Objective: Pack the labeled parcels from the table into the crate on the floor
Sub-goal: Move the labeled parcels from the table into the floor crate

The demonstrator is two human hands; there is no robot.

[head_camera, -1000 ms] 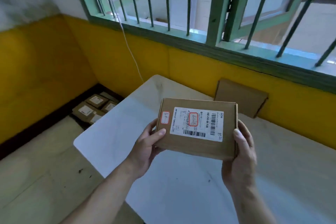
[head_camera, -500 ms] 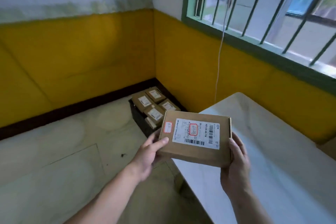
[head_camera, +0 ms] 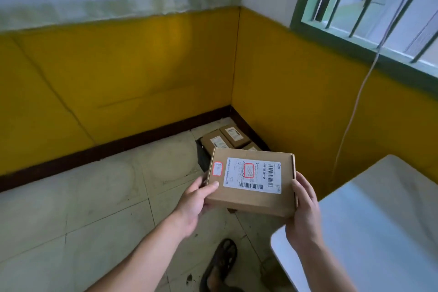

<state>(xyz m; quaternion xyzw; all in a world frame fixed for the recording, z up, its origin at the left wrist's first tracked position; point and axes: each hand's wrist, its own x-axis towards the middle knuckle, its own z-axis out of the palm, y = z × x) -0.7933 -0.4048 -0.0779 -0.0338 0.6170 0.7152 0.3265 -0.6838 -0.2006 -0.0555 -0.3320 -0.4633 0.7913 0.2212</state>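
Nearest, at the bottom of the view, a foot in a dark sandal [head_camera: 221,265] stands on the pale tiled floor [head_camera: 94,197], beside the rounded corner of the white table [head_camera: 379,232]. Above it both forearms reach forward. The left hand [head_camera: 193,204] grips the left end of the parcel [head_camera: 237,199], thumb laid on its top face and fingers curled underneath. The right hand [head_camera: 303,216] clasps the right end, palm against the side wall; how its fingers lie below I cannot tell. The cardboard parcel is held roughly level, its white shipping label [head_camera: 253,175] and small red-bordered sticker [head_camera: 217,168] facing up. A second ago it hung over the tabletop, with the window straight ahead. Since then the view has swung left and the parcel has cleared the table edge, so it now hangs over the floor with the table off to the right. Just beyond it, partly hidden behind its far edge, sits the dark crate [head_camera: 202,159] in the corner, already holding several labelled parcels [head_camera: 225,137]. The carry looks about halfway done: what is left, I judge, is a step or a bend toward the corner and a lowering onto the stack. Behind the crate rise the yellow walls [head_camera: 118,78], a white cable [head_camera: 355,111] and the barred window [head_camera: 369,7].
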